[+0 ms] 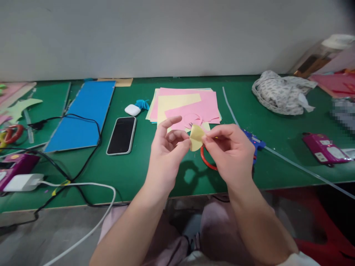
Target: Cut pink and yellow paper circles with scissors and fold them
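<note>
Between my two hands, above the green table, is a small piece of yellow paper (196, 138), curved or folded along its middle. My left hand (169, 151) pinches its left edge between thumb and fingertip, the other fingers curled loosely. On the right edge, my right hand (231, 149) grips the paper between thumb and index finger. Below and behind the hands lie scissors with a red handle (207, 159), partly hidden by my right hand. A stack of pink and yellow paper sheets (183, 101) lies just beyond. The blue glue gun (256, 142) is partly behind my right hand.
Left of my hands are a phone (121, 136), a white case (132, 110), a blue paper shape (142, 104) and a blue board (83, 114) crossed by a black cable. A purple power strip (325, 148) and bunched patterned cloth (280, 92) lie right. A clear glue stick (305, 170) crosses the front edge.
</note>
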`<state>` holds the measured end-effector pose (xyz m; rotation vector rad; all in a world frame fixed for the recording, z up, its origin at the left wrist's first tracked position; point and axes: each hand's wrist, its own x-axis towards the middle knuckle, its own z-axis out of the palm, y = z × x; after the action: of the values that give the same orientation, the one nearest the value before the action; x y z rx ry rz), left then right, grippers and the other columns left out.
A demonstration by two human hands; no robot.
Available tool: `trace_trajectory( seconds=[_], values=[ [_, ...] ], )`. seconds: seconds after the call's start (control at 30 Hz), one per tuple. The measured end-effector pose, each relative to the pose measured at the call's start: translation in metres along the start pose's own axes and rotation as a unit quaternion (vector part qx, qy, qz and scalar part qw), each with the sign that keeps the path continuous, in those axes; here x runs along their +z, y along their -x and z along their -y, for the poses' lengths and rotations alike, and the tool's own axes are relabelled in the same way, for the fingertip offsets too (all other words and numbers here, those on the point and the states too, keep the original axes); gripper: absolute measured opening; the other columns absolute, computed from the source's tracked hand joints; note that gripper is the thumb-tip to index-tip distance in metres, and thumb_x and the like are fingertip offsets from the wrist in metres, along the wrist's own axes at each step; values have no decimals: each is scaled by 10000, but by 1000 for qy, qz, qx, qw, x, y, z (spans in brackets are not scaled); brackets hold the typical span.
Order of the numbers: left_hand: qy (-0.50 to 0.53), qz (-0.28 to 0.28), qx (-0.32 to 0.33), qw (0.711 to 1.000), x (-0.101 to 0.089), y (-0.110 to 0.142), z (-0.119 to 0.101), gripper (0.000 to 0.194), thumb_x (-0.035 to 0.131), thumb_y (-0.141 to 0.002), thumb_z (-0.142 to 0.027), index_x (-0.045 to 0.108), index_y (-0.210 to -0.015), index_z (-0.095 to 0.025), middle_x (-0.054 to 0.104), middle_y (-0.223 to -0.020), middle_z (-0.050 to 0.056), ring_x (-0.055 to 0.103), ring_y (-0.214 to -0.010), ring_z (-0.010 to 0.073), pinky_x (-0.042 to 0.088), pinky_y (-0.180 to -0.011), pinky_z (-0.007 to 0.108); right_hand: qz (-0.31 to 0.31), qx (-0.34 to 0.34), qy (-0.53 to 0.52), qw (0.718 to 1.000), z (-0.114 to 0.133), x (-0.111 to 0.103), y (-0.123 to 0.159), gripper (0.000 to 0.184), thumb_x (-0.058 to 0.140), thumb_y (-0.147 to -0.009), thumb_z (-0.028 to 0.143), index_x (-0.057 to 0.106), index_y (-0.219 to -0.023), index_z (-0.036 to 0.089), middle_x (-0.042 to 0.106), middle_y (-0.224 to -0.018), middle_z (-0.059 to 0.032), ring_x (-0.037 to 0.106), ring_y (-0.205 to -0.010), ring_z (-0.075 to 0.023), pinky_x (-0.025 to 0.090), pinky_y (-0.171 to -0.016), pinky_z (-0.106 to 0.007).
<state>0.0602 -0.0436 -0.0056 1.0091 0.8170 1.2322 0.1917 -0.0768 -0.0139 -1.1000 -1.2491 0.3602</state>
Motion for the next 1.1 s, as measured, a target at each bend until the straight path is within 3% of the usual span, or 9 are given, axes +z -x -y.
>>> trace_trajectory(
  seconds=[0.43, 0.97, 1.1],
  values=[
    [10, -3, -16, 1000, 1, -5, 0, 463, 640, -610, -65, 585, -1036, -235, 579, -659, -71, 515, -576, 69, 433, -542, 165, 28, -14, 18, 999, 1, 3, 3, 234, 637, -827, 14, 658, -840, 247, 703, -803, 43, 689, -732, -110, 598, -650, -214],
    [1, 18, -4, 1000, -2, -6, -1, 442, 696, -653, -89, 577, -1053, -233, 598, -668, -72, 558, -598, 75, 484, -579, 172, 32, -10, 25, 999, 1, 3, 3, 215, 632, -827, 30, 652, -831, 244, 710, -806, 32, 694, -743, -124, 609, -657, -236],
    [-17, 6, 16, 1000, -7, -9, -1, 423, 698, -678, -98, 571, -1059, -229, 607, -669, -66, 593, -638, 94, 517, -621, 194, -8, -4, 22, 1000, 0, -3, -1, 211, 642, -824, 37, 652, -826, 247, 701, -799, 33, 696, -718, -120, 611, -624, -226]
  ],
)
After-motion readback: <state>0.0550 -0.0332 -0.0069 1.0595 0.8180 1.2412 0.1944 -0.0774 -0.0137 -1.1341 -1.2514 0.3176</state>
